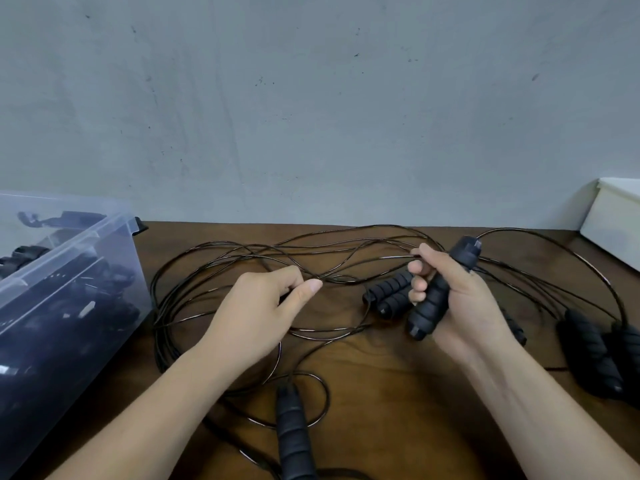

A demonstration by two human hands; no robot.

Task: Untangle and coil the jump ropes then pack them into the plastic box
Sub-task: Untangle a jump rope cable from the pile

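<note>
Curling round a black handle [429, 306] of ribbed foam, the right hand [462, 299] holds it tilted at centre right of the frame, hard smooth cap uppermost. The left hand [256, 306], at centre, pinches one thin strand between thumb and forefinger. Glossy black cords [214, 258] lie in loose, crossing loops over the dark wood-grain tabletop [381, 375], spreading from beside the box [79, 242] to the right edge. A handle pair [388, 296], ribbed alike, lies side by side just left of the right hand; a near handle [294, 434] lies at bottom centre; edge handles [595, 358] lie at far right. The box, clear smooth plastic at left, holds dark ropes. A white container [616, 223] sits at upper right before a scuffed grey wall [311, 98].
</note>
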